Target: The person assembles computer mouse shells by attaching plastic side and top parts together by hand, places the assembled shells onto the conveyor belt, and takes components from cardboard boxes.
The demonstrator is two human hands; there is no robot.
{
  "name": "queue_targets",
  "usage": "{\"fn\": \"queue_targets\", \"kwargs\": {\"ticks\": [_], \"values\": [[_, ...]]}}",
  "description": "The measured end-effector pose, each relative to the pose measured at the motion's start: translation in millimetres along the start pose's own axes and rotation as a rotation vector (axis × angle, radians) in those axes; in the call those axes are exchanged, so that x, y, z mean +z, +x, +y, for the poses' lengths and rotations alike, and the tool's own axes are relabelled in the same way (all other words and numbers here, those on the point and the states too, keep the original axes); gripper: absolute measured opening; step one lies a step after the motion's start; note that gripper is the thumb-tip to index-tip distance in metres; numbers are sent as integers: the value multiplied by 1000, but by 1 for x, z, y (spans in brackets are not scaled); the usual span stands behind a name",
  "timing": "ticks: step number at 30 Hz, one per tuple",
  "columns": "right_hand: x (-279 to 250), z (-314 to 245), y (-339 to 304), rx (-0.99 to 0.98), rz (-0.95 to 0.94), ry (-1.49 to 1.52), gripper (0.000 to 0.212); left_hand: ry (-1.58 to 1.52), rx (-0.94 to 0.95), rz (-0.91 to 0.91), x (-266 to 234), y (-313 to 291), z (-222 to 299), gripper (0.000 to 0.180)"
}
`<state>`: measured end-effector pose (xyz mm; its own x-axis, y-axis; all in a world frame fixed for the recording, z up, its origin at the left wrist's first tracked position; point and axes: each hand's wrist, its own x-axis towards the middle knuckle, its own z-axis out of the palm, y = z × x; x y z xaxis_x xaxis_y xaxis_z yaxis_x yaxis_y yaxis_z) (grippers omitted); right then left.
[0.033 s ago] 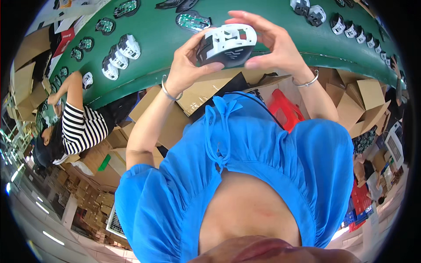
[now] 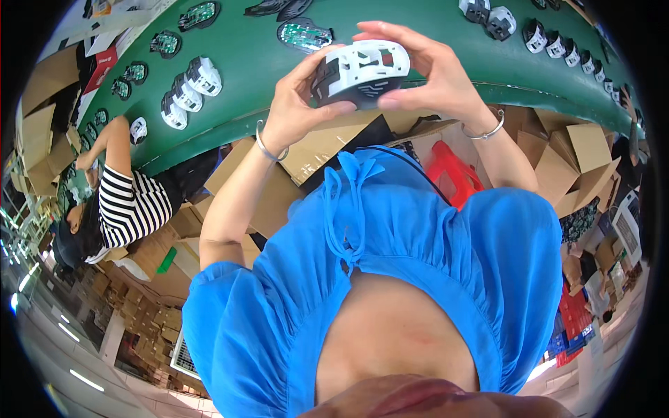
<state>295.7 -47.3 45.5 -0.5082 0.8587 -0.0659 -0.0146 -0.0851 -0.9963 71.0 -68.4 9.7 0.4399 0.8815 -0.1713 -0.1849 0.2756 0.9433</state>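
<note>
A white-and-black computer mouse shell [image 2: 364,70] is raised above the near edge of the green bench, tilted so its cut-out white frame shows. My left hand [image 2: 296,97] wraps its left end, thumb along the lower edge and fingers behind. On the opposite end my right hand [image 2: 435,76] closes in, its thumb pressed against the lower right and its fingers behind the top edge. A mouse base with a green circuit board [image 2: 304,34] lies on the bench just behind my left hand.
On the green bench [image 2: 418,35], white-and-black mouse shells [image 2: 188,87] and circuit-board bases [image 2: 165,43] stand at left, with a row of shells [image 2: 555,46] at right. Open cardboard boxes [image 2: 557,167] crowd below. A co-worker in stripes [image 2: 136,202] is at left.
My right thumb has moved left onto the lower edge of the shell. The shell sits very slightly lower. At left, the co-worker's arm has shifted a little.
</note>
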Motion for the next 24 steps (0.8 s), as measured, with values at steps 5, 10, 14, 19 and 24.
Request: {"fn": "queue_targets", "kwargs": {"ticks": [5,10,14,19,24], "values": [[-4,0,-5,108,-71,110,66,609,125,-95,2,3,17,76],[3,4,-10,134,-80,28,60,856,373,-110,1,-10,11,71],[8,26,-12,229,-102,181,59,782,226,-69,5,-16,-5,63],[-8,60,1,369,-233,-42,58,731,-59,-98,1,-4,-41,69],[-50,59,-3,341,189,188,56,723,-45,59,10,53,-46,61]]}}
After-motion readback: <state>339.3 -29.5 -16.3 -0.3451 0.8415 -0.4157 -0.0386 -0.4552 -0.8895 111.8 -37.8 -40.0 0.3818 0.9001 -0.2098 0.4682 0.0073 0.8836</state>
